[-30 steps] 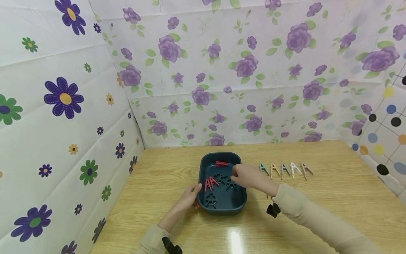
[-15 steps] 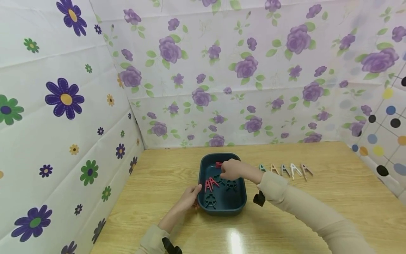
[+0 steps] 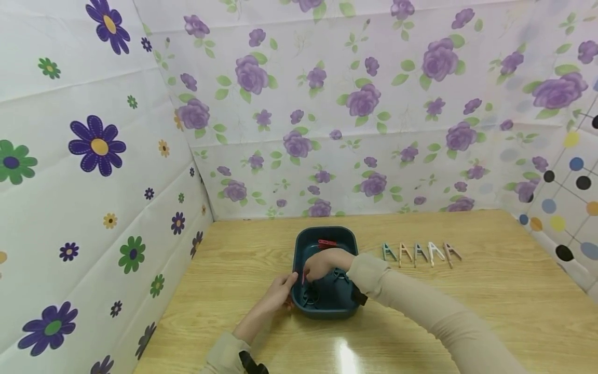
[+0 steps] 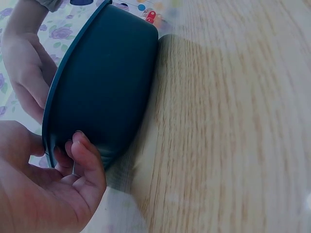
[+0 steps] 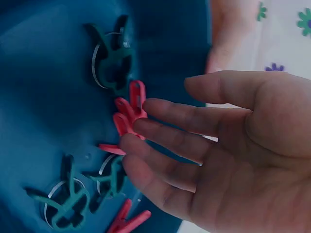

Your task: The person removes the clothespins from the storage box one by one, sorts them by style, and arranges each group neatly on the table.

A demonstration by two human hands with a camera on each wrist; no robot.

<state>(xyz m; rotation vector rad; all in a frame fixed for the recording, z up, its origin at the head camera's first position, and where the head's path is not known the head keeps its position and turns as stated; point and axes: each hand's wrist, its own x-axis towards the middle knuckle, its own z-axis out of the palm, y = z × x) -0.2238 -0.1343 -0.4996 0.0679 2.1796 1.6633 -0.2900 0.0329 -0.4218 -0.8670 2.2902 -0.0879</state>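
A dark teal plastic basin [image 3: 327,313] stands on the table. My left hand [image 3: 279,291] grips its left rim, thumb at the edge and fingers curled against the outer wall, as the left wrist view shows. My right hand [image 5: 209,145] reaches into the basin with its fingers fairly straight. Its fingertips lie over a cluster of red clothespins [image 5: 121,124]; whether they touch is not clear. Beside them lie three dark green clips with metal rings: an upper clip [image 5: 116,63], a lower clip [image 5: 70,208] and a middle clip [image 5: 114,179]. Another red clothespin [image 3: 327,242] lies at the basin's far end.
Right of the basin, several clothespins stand in a row on the wooden table [image 3: 490,291]: green [image 3: 389,252], peach [image 3: 405,253], grey-blue [image 3: 421,253], white [image 3: 435,253] and brownish [image 3: 451,253]. Flowered cloth walls [image 3: 280,171] rise behind and to the left.
My right hand has moved left and nearer inside the basin, from its right side to above the red clothespins near the left wall. My left hand has stayed on the rim.
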